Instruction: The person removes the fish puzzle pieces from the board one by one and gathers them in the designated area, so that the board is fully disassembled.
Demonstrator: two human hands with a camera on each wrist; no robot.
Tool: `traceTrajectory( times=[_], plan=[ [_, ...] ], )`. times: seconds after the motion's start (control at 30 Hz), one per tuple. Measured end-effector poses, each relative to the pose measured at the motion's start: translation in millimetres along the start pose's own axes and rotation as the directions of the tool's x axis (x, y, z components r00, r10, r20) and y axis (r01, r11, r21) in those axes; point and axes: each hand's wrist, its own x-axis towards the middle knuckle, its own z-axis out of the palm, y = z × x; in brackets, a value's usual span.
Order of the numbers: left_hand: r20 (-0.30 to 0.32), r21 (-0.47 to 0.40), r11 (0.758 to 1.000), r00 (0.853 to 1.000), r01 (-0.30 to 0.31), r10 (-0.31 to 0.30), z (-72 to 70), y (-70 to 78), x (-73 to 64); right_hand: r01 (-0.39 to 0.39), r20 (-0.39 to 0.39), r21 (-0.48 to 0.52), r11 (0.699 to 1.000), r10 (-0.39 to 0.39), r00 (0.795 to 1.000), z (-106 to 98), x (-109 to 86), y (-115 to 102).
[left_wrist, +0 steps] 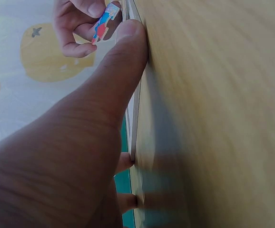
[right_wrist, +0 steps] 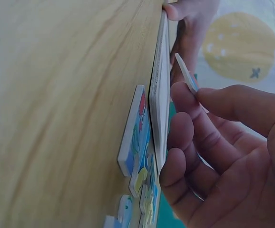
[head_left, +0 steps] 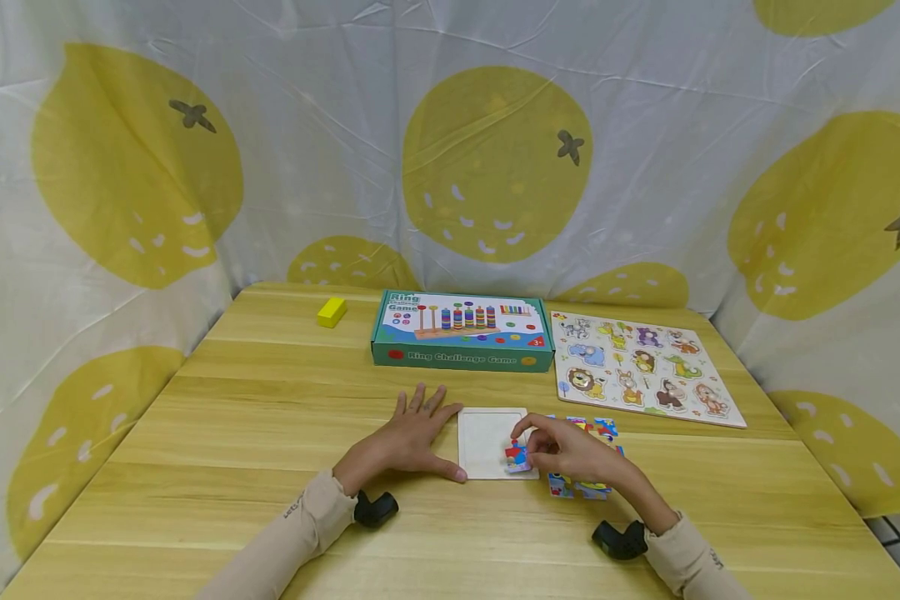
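Observation:
A white square puzzle tray with a raised rim lies on the table. My left hand is spread along its left side, thumb at the near corner and a fingertip at the far corner. In the left wrist view the thumb rests against the tray's edge. My right hand pinches a red and blue jigsaw piece between thumb and fingers, above the right part of the tray. The right wrist view shows that piece tilted, clear of the tray. More jigsaw pieces lie under and beside the right hand.
Behind the tray stands a green Ring Challenge Game box. A wooden animal puzzle board lies at the back right, close to the box. Toward the back left sits a yellow block. A lemon-print curtain hangs behind the table.

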Motion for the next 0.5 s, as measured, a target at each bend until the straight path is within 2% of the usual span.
traceTrajectory(
  times=[0.2, 0.5],
  plan=[
    [-0.001, 0.001, 1.0, 1.0, -0.006, 0.006, 0.0, -0.4, 0.0, -0.023, -0.016, -0.013, 1.0, 0.023, 1.0, -1.4, -3.3, 0.3],
    [-0.003, -0.005, 1.0, 1.0, -0.011, 0.011, 0.5, -1.2, -0.4, -0.009, -0.04, -0.052, 0.999, 0.006, 0.999, -2.9, -9.8, 2.9]
  ],
)
